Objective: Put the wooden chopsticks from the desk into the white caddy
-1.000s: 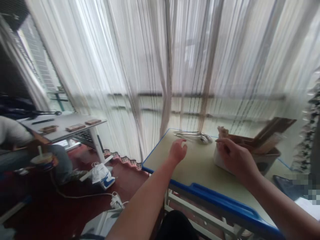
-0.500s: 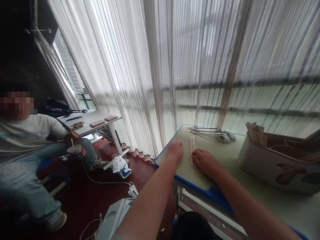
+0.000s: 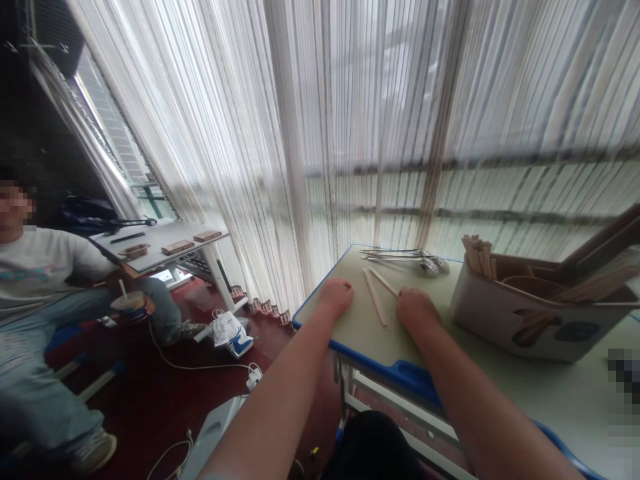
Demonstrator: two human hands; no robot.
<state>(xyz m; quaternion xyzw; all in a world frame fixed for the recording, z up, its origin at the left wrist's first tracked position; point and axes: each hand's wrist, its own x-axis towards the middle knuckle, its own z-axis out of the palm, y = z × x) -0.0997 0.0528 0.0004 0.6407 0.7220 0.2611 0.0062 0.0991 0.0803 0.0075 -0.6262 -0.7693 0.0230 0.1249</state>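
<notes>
My right hand (image 3: 419,311) is closed around the near end of a pale wooden chopstick (image 3: 385,282) that slants away to the upper left. Beside it, a pair of chopsticks (image 3: 375,297) lies on the pale green tabletop (image 3: 357,327), touched by neither hand. To the left of these, my left hand (image 3: 336,297) rests on the table as a loose fist, and nothing shows in it. Beyond both hands lie several metal utensils (image 3: 400,256) with long thin handles and their wider ends (image 3: 434,265) toward the right.
A beige bin (image 3: 520,327) holding more chopsticks (image 3: 479,255) and wooden pieces stands on the right. Blue edging (image 3: 385,368) borders the table. A sheer curtain (image 3: 310,167) hangs behind. On the left, a seated person (image 3: 55,280) holds a cup (image 3: 129,305) near a white table (image 3: 160,235).
My right hand has moved slightly right and closed on one chopstick, swinging it apart from the others. The remaining chopsticks now lie free. The view has turned a little to the right.
</notes>
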